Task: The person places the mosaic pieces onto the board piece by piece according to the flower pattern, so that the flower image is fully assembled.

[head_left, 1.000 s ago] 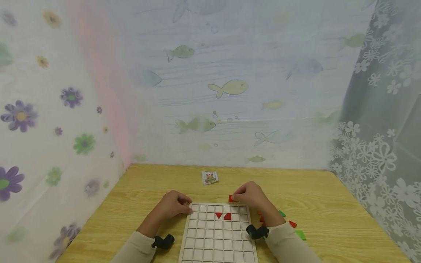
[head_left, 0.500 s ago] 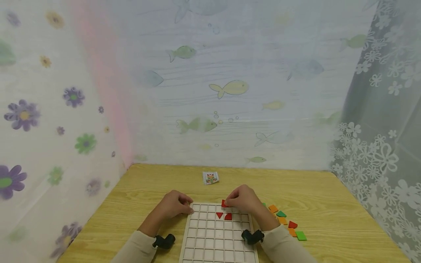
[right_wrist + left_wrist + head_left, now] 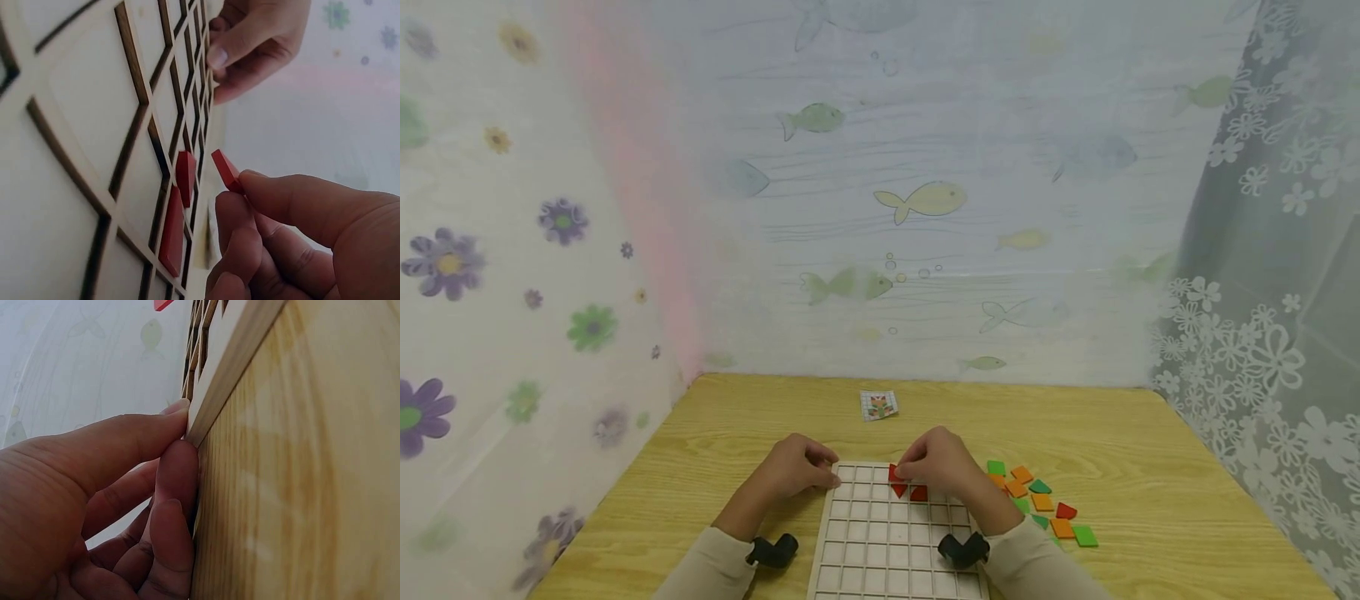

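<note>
My right hand (image 3: 943,463) pinches a small red tile (image 3: 226,171) between thumb and fingers, over the far rows of a pale wooden grid board (image 3: 877,532). In the right wrist view the tile is tilted and apart from the board. Two red tiles lie in the grid just below it: a triangle (image 3: 898,492) and a curved-edged piece (image 3: 919,494). My left hand (image 3: 794,467) holds the board's far left corner. The left wrist view has its thumb on the corner's edge and the index finger against the side, the other fingers curled below.
Loose tiles lie right of the board: several orange squares (image 3: 1042,502), green squares (image 3: 1086,536), dark green pieces (image 3: 1040,486) and a red piece (image 3: 1067,511). A small pattern card (image 3: 878,405) lies beyond the board. Printed curtains (image 3: 925,250) hang behind the wooden table (image 3: 745,417).
My right hand has carried the red tile leftward, from beyond the board's far edge to above its far rows. More loose tiles on the right are uncovered. The left hand keeps its place.
</note>
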The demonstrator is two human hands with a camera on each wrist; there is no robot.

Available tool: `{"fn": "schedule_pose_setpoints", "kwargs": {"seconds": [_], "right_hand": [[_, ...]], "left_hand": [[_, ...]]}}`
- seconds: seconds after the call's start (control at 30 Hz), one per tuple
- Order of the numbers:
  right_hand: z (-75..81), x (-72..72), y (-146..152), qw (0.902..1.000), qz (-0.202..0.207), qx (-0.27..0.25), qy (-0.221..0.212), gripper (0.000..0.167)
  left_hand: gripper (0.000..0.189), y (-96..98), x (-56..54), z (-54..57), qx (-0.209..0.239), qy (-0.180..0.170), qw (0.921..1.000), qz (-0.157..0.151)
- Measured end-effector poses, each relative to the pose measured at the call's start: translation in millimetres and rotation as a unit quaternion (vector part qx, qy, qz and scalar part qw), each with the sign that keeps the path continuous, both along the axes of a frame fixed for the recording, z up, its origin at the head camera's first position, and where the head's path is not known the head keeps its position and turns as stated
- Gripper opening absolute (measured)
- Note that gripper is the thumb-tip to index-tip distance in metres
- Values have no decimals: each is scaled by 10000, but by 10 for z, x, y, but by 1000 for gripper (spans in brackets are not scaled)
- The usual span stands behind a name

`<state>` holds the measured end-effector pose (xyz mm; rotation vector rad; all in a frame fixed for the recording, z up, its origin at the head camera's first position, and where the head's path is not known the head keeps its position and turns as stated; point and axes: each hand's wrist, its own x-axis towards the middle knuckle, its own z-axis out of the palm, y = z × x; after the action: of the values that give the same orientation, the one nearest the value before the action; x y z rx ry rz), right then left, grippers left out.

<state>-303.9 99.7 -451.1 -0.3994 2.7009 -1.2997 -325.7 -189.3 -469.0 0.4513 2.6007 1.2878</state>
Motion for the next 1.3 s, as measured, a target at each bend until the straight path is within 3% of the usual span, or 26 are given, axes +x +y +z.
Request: {"fn": "schedule_pose_setpoints", "kwargs": {"seconds": [0.47, 0.73, 1.3], "right_hand": [[-42, 75, -142, 9995, 318, -51, 33, 13], [-30, 104, -206, 9990, 237, 281, 242, 15], [-49, 109, -233, 9978, 190, 469, 430, 15]], "left_hand": [[37, 5, 11, 18, 114, -81, 9999, -51], [36, 11, 11, 20, 53, -68, 10000, -10], [36, 15, 31, 41, 47, 13, 10000, -25]]}}
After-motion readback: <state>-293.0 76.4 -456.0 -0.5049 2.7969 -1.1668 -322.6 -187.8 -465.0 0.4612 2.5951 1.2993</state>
